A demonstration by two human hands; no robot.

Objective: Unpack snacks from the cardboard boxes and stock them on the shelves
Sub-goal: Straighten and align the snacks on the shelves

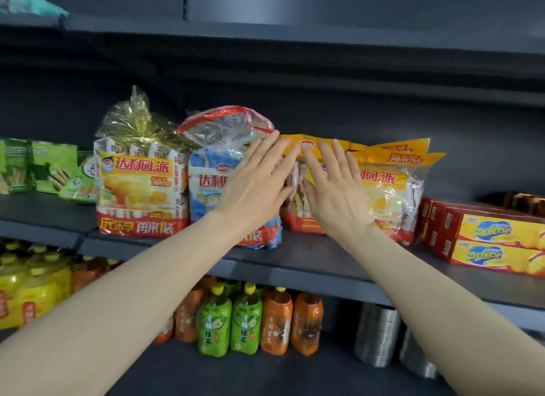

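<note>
Glossy crinkled plastic snack bags, matt dark shelf (metal-looking), glossy cardboard boxes

Three snack bags stand in a row along the middle shelf, near its front edge. Stacked boxes lie to their right, small packets to their left. Both hands lie flat against the bags' fronts. Bottles stand on the shelf below.

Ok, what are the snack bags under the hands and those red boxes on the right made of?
The snack bags look like thin glossy plastic film: clear patches, wrinkles and glare. The red boxes seem to be printed cardboard with a slight sheen, going by their straight edges and flat faces.
</note>
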